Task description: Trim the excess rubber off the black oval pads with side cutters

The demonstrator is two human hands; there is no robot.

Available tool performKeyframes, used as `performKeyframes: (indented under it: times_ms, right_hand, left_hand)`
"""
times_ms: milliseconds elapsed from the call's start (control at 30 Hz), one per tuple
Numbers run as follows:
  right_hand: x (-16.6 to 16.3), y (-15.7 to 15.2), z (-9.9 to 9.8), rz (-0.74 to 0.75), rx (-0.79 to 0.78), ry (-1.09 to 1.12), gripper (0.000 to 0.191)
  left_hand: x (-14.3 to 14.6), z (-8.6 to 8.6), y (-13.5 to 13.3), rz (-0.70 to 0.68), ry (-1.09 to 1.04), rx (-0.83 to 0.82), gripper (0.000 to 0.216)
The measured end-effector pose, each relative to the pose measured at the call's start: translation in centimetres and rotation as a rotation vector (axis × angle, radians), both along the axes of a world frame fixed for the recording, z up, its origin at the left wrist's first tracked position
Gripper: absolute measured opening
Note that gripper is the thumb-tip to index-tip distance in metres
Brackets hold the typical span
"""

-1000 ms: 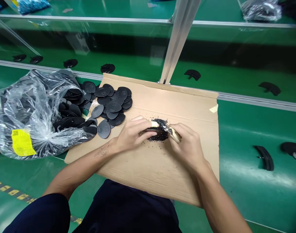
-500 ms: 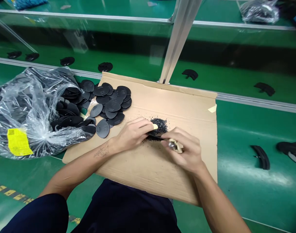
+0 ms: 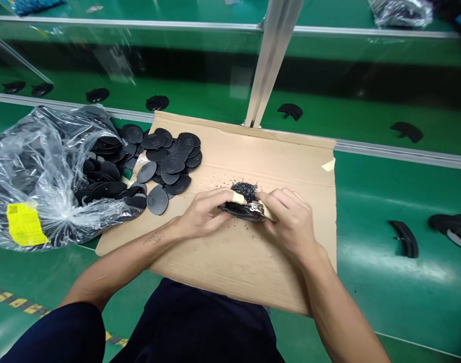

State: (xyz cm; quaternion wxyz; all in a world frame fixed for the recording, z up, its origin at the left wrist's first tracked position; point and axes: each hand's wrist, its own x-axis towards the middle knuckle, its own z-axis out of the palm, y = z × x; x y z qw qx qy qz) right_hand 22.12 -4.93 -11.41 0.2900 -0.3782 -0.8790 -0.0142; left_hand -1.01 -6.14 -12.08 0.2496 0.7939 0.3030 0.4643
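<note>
My left hand (image 3: 203, 212) is closed on a black oval plastic piece (image 3: 242, 211), held flat just above the cardboard sheet (image 3: 238, 252). My right hand (image 3: 290, 222) grips a small tool with a pale handle (image 3: 267, 210), its metal tip resting on the piece's edge. A little heap of black shavings (image 3: 245, 190) lies on the cardboard just behind my fingers. To the left is a loose pile of black oval pieces (image 3: 170, 161) spilling from a clear plastic bag (image 3: 45, 171).
A green conveyor belt (image 3: 347, 116) runs behind the cardboard, carrying scattered black parts (image 3: 289, 110). A slanted metal post (image 3: 270, 60) rises at the cardboard's far edge. More black parts (image 3: 404, 238) lie on the green table to the right. The bag bears a yellow label (image 3: 20, 224).
My right hand drew the tool back towards me, then returned it to the piece's edge. The left hand kept hold of the piece.
</note>
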Motion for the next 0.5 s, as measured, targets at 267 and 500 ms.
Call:
performKeyframes:
  times_ms: [267, 500]
  right_hand:
    - [-0.17, -0.35, 0.2, -0.067, 0.16, -0.039, 0.017]
    - [-0.2, -0.6, -0.2, -0.008, -0.151, 0.123, 0.026]
  left_hand:
    - [0.18, -0.21, -0.41, -0.013, -0.043, -0.079, 0.016]
    - [-0.06, -0.05, -0.21, 0.02, -0.024, -0.034, 0.021]
